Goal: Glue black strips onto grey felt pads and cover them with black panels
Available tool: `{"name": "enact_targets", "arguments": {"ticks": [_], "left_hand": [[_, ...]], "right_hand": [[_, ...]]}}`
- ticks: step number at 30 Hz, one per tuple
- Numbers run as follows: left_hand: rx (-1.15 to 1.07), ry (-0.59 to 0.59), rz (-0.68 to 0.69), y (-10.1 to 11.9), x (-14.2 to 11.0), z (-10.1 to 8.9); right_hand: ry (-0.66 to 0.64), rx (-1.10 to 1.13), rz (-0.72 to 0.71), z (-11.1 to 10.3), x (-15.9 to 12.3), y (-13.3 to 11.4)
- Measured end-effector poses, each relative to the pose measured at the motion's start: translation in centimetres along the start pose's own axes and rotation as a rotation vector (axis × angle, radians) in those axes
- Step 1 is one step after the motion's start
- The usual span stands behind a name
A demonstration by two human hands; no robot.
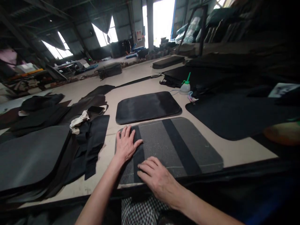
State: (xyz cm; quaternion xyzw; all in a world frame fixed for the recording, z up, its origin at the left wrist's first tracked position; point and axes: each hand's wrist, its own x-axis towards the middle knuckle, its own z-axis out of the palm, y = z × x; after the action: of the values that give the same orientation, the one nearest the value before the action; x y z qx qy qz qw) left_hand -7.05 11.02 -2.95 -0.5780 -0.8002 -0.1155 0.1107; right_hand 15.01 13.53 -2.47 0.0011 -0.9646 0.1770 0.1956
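A grey rounded panel (185, 147) with two black strips lies on the table in front of me. My left hand (126, 144) rests flat on its left end, fingers spread over the left black strip (138, 156). My right hand (157, 176) lies palm down on the panel's near edge, fingers stretched toward the same strip. Neither hand holds anything. A second black strip (181, 147) crosses the panel's middle.
A black rounded panel (147, 107) lies just beyond. Black fabric pieces (93, 137), a phone (95, 109) and a white rag (78, 122) sit to the left. A grey pad stack (30, 156) is at near left. A green-tipped bottle (185, 86) stands further back beside a large black mat (234, 115).
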Motion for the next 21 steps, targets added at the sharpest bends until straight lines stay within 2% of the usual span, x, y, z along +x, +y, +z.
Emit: {"name": "enact_targets", "arguments": {"ticks": [10,17,21], "left_hand": [[-0.023,-0.1,0.0,0.2,0.5,0.7],[0.013,-0.18,-0.01,-0.5,0.6,0.9],[0.07,-0.218,-0.046,-0.8,1.4,0.4]], "right_hand": [[0.001,0.029,-0.005,-0.3,-1.0,0.6],[-0.059,0.022,-0.035,-0.6,-1.2,0.9],[-0.074,0.006,-0.044,-0.7,-1.2,0.9]]}}
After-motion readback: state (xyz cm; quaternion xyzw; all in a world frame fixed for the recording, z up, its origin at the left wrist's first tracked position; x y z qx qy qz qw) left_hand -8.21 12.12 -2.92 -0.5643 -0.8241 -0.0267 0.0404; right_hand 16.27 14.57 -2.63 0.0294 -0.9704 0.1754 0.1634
